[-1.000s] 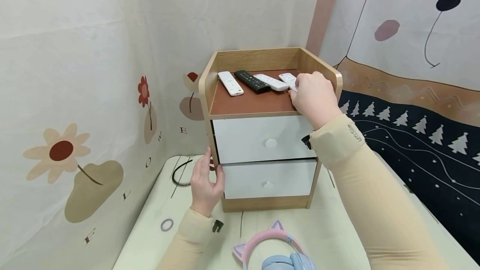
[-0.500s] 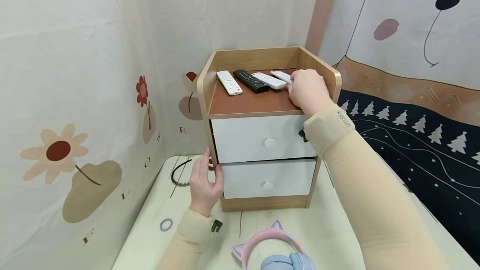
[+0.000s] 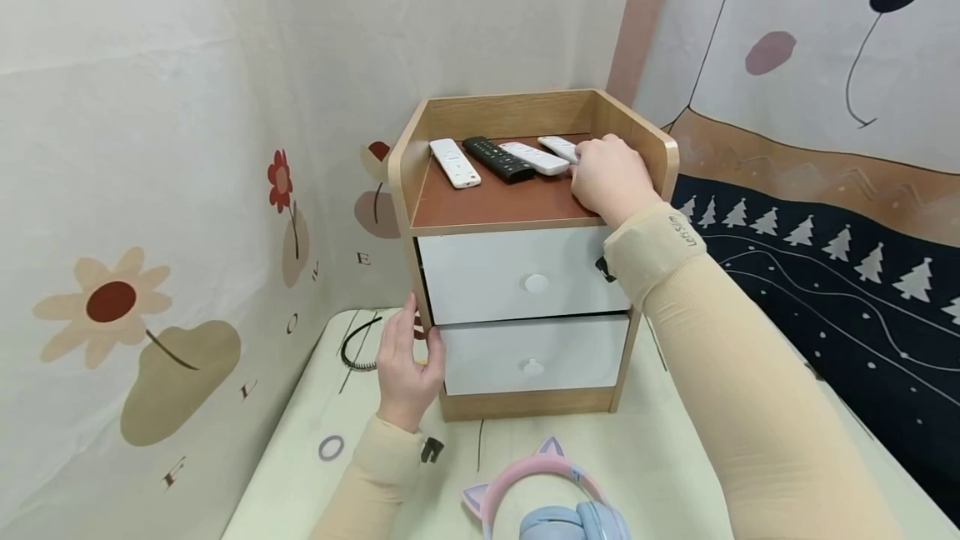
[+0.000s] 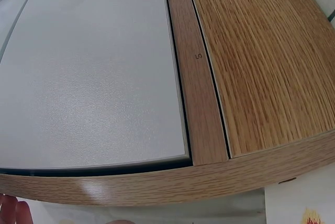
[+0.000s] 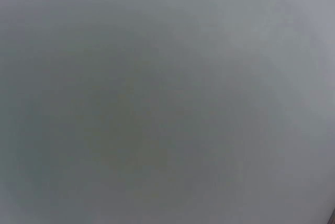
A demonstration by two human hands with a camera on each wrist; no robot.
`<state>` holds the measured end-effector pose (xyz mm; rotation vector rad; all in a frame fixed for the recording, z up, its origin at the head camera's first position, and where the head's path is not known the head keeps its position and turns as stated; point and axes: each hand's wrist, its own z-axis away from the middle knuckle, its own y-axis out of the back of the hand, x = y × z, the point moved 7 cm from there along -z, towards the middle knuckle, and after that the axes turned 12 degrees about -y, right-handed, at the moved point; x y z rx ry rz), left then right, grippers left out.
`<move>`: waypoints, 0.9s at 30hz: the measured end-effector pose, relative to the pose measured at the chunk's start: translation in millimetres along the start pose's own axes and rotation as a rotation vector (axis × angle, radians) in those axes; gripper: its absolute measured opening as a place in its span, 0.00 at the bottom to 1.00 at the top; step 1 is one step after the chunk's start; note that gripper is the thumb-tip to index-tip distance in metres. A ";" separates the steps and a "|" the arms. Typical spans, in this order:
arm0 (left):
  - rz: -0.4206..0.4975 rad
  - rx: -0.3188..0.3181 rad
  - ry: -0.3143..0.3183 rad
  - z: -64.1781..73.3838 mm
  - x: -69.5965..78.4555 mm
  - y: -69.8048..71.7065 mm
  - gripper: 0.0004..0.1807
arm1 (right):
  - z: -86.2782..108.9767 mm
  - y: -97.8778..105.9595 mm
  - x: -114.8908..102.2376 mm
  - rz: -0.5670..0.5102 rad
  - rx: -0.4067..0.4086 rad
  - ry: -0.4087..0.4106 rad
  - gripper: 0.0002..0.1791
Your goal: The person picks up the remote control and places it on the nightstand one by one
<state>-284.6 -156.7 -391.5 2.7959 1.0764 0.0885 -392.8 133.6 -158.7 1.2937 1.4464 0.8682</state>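
A small wooden cabinet (image 3: 525, 406) with two white drawers carries several remote controls on its brown top. At the right of that top, my right hand (image 3: 613, 177) holds the near end of a white remote control (image 3: 557, 147), its fingertips partly hidden. Leftward lie another white remote control (image 3: 534, 157), a black one (image 3: 498, 158) and a third white one (image 3: 454, 162). My left hand (image 3: 407, 373) rests against the cabinet's left side, fingers extended and thumb by the front edge. In the left wrist view, its fingers (image 4: 15, 212) show at the lower left corner. Blurred grey fills the right wrist view.
Pink and blue cat-ear headphones (image 3: 551, 467) lie in front of the cabinet. A thin black toothed band (image 3: 349, 357) curves on the pale surface (image 3: 285, 490) at left. Printed fabric walls (image 3: 187, 107) stand close behind and on both sides.
My right hand has moved left with the white remote control, bringing it nearer the other remotes, and then stayed nearly still. The left hand keeps its place at the cabinet's side.
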 end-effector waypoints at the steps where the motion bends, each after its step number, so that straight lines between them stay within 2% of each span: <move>1: -0.001 0.000 0.002 -0.2 -0.1 0.2 0.35 | 0.3 0.3 -0.4 0.002 0.001 0.002 0.22; 9: 0.006 -0.012 0.012 -0.7 2.3 1.1 0.35 | 4.9 1.9 1.0 -0.010 -0.003 0.010 0.22; 13: 0.020 -0.036 0.012 -2.6 3.5 2.0 0.36 | 13.3 4.9 5.4 -0.078 0.015 -0.009 0.25; 15: 0.026 -0.059 0.011 -3.9 3.8 3.4 0.37 | 20.9 7.8 7.6 -0.120 0.054 -0.015 0.27; 17: 0.024 -0.087 0.013 -5.7 4.1 6.8 0.37 | 31.0 11.3 8.9 -0.176 0.137 -0.002 0.26; 20: -0.025 -0.112 0.015 -10.2 5.1 16.7 0.35 | 52.8 17.2 9.8 -0.334 0.375 0.105 0.21; 24: -0.149 -0.091 -0.016 -21.6 10.2 36.0 0.24 | 100.9 9.5 19.0 -0.614 0.728 0.401 0.14; 26: -0.183 -0.076 -0.067 -29.5 16.6 43.1 0.18 | 129.3 -3.5 29.2 -0.710 0.833 0.553 0.13; 27: -0.180 -0.068 -0.106 -34.1 20.7 45.2 0.16 | 143.1 -11.1 34.4 -0.734 0.859 0.625 0.14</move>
